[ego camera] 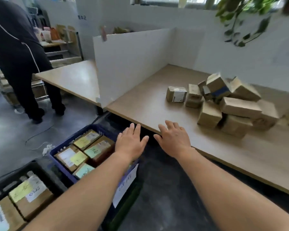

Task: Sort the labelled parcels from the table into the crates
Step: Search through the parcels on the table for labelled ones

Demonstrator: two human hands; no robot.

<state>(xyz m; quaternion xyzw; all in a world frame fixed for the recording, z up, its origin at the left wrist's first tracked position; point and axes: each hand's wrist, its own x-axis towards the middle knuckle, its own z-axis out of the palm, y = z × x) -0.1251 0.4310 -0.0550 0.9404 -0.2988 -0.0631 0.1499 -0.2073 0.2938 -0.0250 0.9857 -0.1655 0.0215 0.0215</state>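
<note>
Both your left hand (131, 140) and right hand (173, 139) hang empty at frame centre, each grip released with fingers spread: between picks, by the look of it. The parcels (223, 104) sit heaped on the desk (140, 104) at right; the blue crate (103, 129) and black crate (45, 172), lower left, already hold several. Next: reach right for a parcel and read its label.

White partition panels (128, 64) rise at twelve o'clock; dark grey floor (10, 135) below, leafy plant (244, 19) at two o'clock.
</note>
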